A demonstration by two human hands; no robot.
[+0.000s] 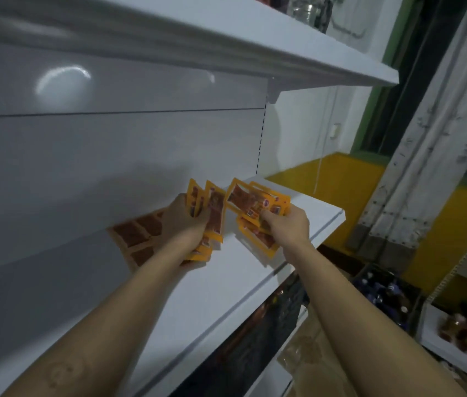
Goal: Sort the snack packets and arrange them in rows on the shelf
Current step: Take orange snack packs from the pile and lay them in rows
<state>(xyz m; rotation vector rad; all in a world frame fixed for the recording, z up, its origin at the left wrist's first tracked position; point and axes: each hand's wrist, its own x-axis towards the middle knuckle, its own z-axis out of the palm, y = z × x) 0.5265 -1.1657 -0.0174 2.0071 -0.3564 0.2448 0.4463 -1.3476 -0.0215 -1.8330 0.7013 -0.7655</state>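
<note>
Near the shelf edge [255, 293], left hand [186, 224] and right hand [286, 224] hold packets [252, 200].

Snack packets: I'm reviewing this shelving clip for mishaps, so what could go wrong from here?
1. Each fan of packets looks loosely held: the left hand grips the left bunch and the right hand pinches the right bunch, so a packet might slip out.
2. The right bunch is near the front edge of the shelf, so a dropped packet could fall off it.
</note>
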